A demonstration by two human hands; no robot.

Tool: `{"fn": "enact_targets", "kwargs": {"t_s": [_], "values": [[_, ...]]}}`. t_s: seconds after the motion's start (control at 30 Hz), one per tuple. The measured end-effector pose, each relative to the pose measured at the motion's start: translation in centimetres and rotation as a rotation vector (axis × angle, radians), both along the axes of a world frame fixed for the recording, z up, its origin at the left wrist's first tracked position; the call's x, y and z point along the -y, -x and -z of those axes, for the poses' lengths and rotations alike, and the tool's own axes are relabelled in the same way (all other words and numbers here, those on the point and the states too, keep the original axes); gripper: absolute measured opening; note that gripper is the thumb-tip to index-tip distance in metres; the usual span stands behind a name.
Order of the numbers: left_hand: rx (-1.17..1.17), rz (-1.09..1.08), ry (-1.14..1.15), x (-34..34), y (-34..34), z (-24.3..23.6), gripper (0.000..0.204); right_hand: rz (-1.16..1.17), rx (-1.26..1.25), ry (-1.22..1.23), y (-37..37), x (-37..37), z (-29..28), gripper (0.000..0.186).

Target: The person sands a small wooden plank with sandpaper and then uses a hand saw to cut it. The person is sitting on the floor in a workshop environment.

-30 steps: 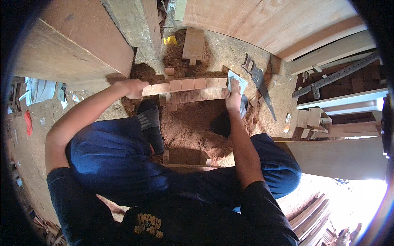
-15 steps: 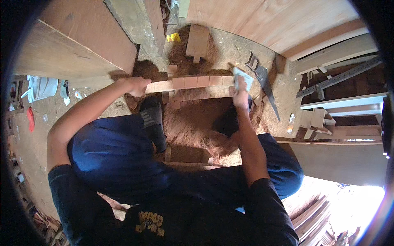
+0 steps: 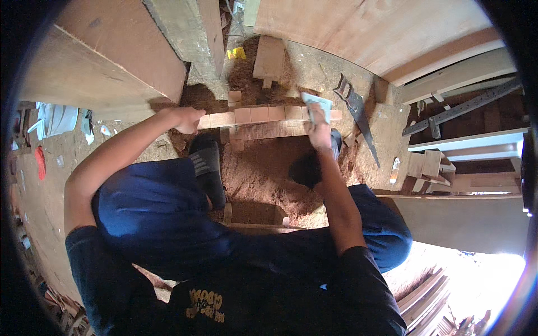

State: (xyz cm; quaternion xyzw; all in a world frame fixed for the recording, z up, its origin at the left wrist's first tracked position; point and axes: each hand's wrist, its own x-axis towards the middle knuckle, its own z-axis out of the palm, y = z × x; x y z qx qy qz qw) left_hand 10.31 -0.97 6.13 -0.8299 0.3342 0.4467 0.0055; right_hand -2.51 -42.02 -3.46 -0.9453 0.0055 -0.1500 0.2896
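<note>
A long, slightly curved wooden strip [image 3: 260,115], crossed by several seams or lines, lies sideways in front of me over wooden supports. My left hand [image 3: 187,119] is closed around its left end. Near the strip's right end, my right hand [image 3: 320,130] presses a folded pale sheet that looks like sandpaper [image 3: 317,101] against the wood. The strip's tip shows just to the right of that hand. Below the strip runs another wooden piece [image 3: 274,132], partly shaded.
A handsaw [image 3: 357,112] lies on the ground to the right. Beyond the strip are a wooden block [image 3: 269,59] and a yellow scrap [image 3: 237,53]. Large timbers [image 3: 112,61] stand at the far left, and a wide board [image 3: 375,33] at the far right. Sawdust [image 3: 258,168] covers the ground between my feet.
My right hand and the sandpaper have slid left along the strip, uncovering its right tip. My left hand keeps its grip on the left end.
</note>
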Motion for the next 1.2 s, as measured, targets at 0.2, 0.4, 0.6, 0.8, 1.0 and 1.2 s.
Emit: {"fn": "enact_targets", "kwargs": {"t_s": [0.2,0.4,0.6,0.8,1.0,1.2], "values": [[-0.077,0.000,-0.132,0.7,0.1,-1.0,0.066,0.295,-0.068,-0.010,-0.3,0.2,0.8,0.057],[0.090,0.052,0.014,-1.1,0.4,0.5,0.056,0.453,-0.182,-0.399,-0.7,1.2,-0.1,0.050],[-0.028,0.047,-0.054,0.5,-0.4,0.4,0.063,0.209,-0.123,-0.189,0.1,0.8,0.6,0.062],[-0.008,0.030,-0.050,-0.1,-0.2,0.4,0.065,0.250,-0.145,-0.130,-0.2,-1.5,-1.0,0.062],[-0.021,-0.009,-0.089,0.1,0.3,-0.7,0.065,0.132,-0.030,0.024,-0.2,-0.3,-0.1,0.061],[-0.045,-0.015,-0.084,0.2,0.1,-0.5,0.062,0.072,-0.002,0.146,0.8,0.9,1.1,0.060]]}}
